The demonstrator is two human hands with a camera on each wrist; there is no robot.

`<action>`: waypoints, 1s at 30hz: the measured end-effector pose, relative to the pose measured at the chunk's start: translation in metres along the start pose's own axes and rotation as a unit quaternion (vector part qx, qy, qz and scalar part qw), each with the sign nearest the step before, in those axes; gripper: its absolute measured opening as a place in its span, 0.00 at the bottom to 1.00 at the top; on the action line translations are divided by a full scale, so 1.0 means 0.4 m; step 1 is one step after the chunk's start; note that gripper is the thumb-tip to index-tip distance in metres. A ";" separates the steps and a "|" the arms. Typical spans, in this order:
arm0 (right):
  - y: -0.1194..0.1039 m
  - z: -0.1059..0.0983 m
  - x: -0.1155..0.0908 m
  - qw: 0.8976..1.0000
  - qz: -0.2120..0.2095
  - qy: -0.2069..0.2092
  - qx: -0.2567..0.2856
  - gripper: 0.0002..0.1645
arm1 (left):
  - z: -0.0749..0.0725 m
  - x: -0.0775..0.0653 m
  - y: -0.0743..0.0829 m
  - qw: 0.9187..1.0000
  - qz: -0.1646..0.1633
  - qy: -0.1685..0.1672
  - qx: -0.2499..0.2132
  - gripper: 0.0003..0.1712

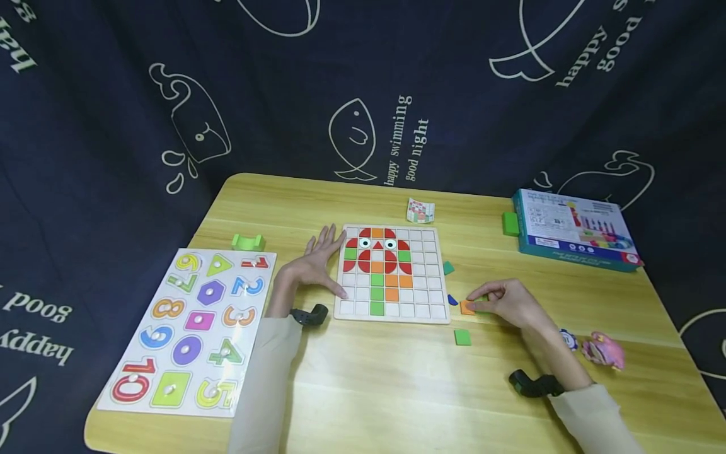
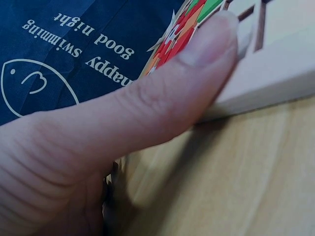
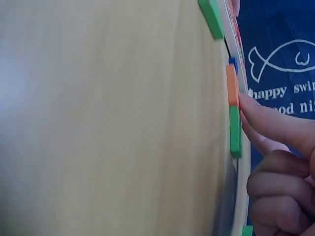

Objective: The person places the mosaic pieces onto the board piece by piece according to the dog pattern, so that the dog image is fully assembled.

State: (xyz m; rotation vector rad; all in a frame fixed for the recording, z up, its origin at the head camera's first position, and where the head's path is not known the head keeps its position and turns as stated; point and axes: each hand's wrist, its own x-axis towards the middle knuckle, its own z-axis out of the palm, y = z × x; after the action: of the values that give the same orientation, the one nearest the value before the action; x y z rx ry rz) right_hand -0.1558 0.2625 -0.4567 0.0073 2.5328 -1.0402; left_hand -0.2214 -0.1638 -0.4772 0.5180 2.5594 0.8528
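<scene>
A square grid board carries red, orange, green and white-eyed tiles arranged in a pattern. My left hand lies spread along its left side, index finger near the far corner and thumb over the near part of the frame. To the right of the board, my right hand pinches an orange tile at the table, thumb and index finger at its edge and the other fingers curled. A green tile sits right against the orange one. A dark blue piece lies between the orange tile and the board.
Loose green tiles lie right of the board, and a small pattern card beyond it. A number puzzle board fills the left side. At back right stands a toy box; a pink toy lies behind my right wrist.
</scene>
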 end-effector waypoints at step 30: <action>-0.082 0.035 -0.003 0.993 -0.098 0.025 -0.062 0.16 | -0.001 0.001 -0.001 1.000 -0.003 -0.002 0.007 0.85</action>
State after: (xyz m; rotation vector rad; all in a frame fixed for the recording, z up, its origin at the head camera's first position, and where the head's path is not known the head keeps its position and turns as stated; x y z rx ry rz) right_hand -0.1548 0.2295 -0.4433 -0.2578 2.6808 -0.9618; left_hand -0.2219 -0.1643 -0.4771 0.5159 2.5646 0.8323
